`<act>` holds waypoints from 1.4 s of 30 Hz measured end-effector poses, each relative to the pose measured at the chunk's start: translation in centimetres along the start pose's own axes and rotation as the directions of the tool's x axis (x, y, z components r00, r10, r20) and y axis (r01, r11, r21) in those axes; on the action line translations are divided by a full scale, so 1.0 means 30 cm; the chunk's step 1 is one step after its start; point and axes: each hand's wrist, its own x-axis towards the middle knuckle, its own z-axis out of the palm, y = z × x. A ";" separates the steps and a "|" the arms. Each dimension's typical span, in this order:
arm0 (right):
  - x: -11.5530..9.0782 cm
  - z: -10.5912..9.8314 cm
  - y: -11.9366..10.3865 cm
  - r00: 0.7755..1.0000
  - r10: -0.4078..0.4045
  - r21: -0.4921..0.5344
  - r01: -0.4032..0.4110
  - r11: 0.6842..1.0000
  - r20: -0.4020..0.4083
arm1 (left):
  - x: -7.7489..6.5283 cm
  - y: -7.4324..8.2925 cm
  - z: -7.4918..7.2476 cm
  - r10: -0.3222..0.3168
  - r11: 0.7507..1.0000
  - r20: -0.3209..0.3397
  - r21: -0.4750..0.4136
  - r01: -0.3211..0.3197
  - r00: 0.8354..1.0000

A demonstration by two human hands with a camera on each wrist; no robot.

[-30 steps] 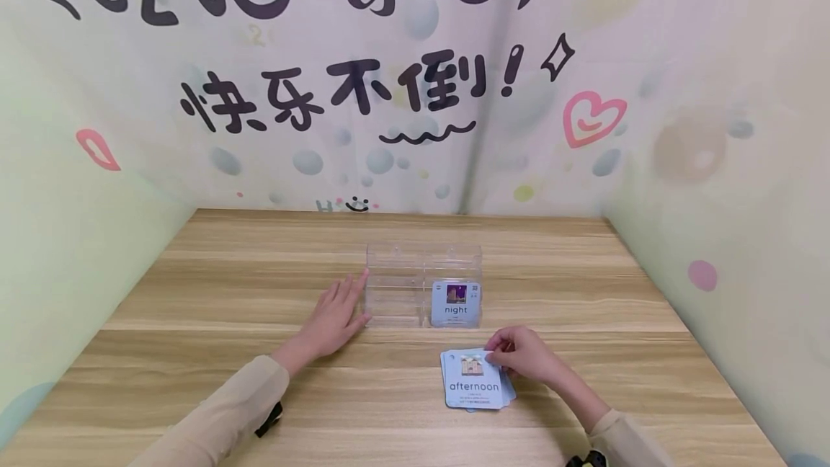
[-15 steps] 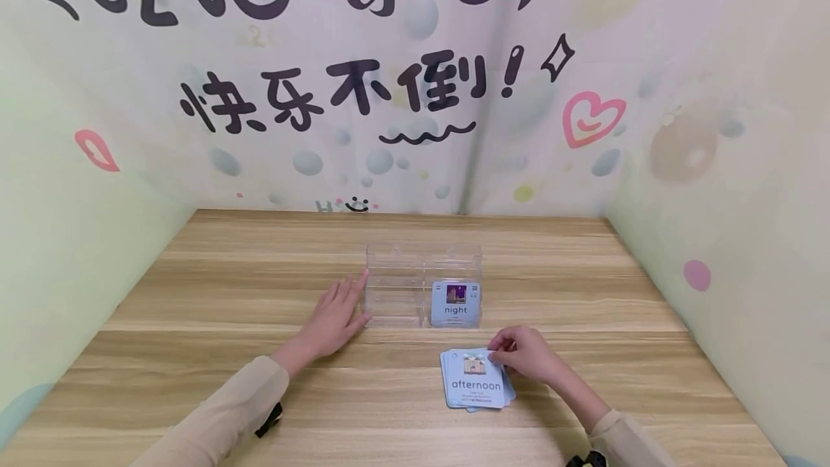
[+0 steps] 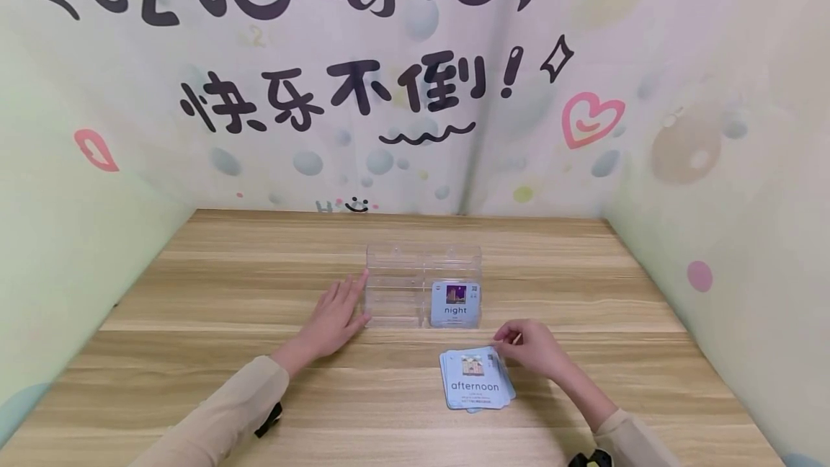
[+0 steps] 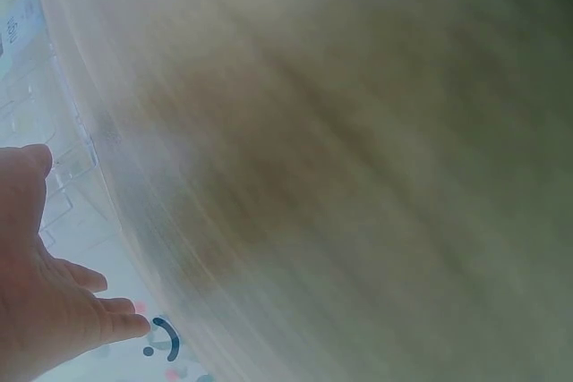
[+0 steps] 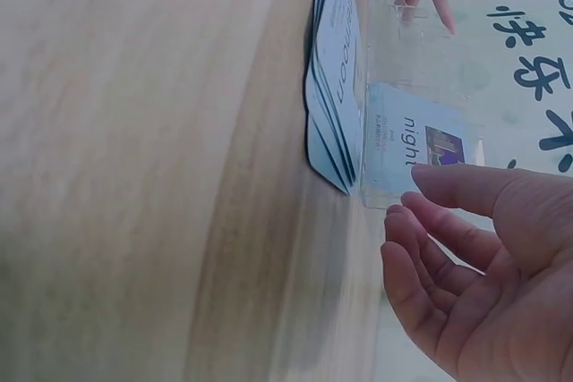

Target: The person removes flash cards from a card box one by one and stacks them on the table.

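Observation:
A clear plastic card holder (image 3: 394, 301) stands on the table, with a blue "night" card (image 3: 456, 304) in its lower right pocket. My left hand (image 3: 333, 317) rests against the holder's left side, thumb and fingers extended. Nearer to me lies a loose stack of blue cards, topped by an "afternoon" card (image 3: 475, 379). Just beyond the stack's upper right corner is my right hand (image 3: 532, 349). In the right wrist view, its loosely bent fingers (image 5: 414, 297) hold nothing, and a gap shows between them and the card stack (image 5: 329, 96).
The wood-grain table (image 3: 350, 416) meets a printed backdrop (image 3: 415, 171) at the rear, with pale side walls (image 3: 746, 236) to the left and right. A dark strap (image 3: 268, 420) hangs under the left sleeve (image 3: 227, 402).
My right fingers have let go of the top card's upper right corner and drawn slightly up and right. The "afternoon" card lies on the stack. The left hand stays still.

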 end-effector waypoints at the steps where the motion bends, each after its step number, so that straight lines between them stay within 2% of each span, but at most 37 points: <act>1: 0.001 -0.002 -0.001 1.000 0.003 0.003 -0.003 1.000 -0.001 | 0.000 0.000 0.000 0.000 1.000 0.000 0.001 0.000 1.000; 17: 0.030 -0.025 -0.028 0.999 -0.053 0.013 0.053 0.999 -0.009 | 0.001 -0.004 0.006 -0.006 1.000 0.003 -0.002 0.006 1.000; 28: 0.065 -0.030 -0.056 0.995 -0.064 0.034 0.067 0.997 -0.078 | 0.005 -0.011 0.010 -0.002 1.000 -0.006 -0.005 0.002 1.000; 42: 0.119 -0.027 -0.066 0.991 -0.079 0.136 0.094 0.986 -0.110 | 0.002 -0.010 0.010 0.001 1.000 -0.010 0.011 -0.001 1.000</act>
